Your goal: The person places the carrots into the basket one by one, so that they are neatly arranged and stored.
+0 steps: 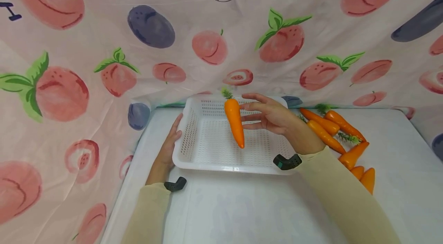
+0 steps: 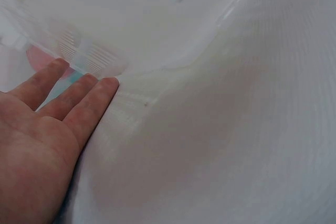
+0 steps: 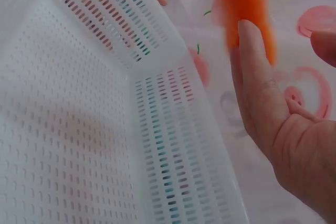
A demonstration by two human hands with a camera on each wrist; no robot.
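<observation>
Right hand (image 1: 271,115) spread, carrot (image 1: 234,117) ungripped at fingertips above basket (image 1: 221,167); left hand (image 1: 168,146) straight-fingered against basket.

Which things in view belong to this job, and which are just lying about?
Apparently the job:
carrot at the right hand
white basket, touched by the left hand
carrot pile on the right, probably

Just there:
fruit-print cloth
white table
</observation>
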